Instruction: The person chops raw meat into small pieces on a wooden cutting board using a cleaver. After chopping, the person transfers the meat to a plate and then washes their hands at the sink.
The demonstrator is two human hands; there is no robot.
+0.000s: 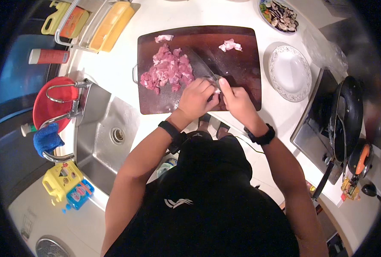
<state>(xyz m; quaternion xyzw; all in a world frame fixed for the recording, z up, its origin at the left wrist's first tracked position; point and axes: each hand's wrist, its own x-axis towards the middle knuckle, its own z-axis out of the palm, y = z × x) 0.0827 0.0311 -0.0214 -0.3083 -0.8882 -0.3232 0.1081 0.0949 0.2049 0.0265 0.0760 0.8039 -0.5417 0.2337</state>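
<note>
A dark brown cutting board (pixel 245 70) lies before me on the white counter. My right hand (pixel 237 99) grips a kitchen knife (pixel 206 68), its blade slanting toward the far left over the board. Close beside it, my left hand (pixel 196 99) has its fingers curled around a pale piece of meat (pixel 217 91), mostly hidden by both hands. Left of the blade sits a pile of cut raw meat (pixel 168 67). Two smaller portions lie apart: a whitish strip (pixel 164 38) at the top left and some fatty trimmings (pixel 230 45) at the top right.
A steel sink (pixel 113 109) with a faucet (pixel 73 112) is on the left. On the right stand a patterned white oval dish (pixel 290 74), a plate of sliced eggplant (pixel 278 19) and a black wok (pixel 351 119) on the stove. A yellow container (pixel 113 27) sits at the far left.
</note>
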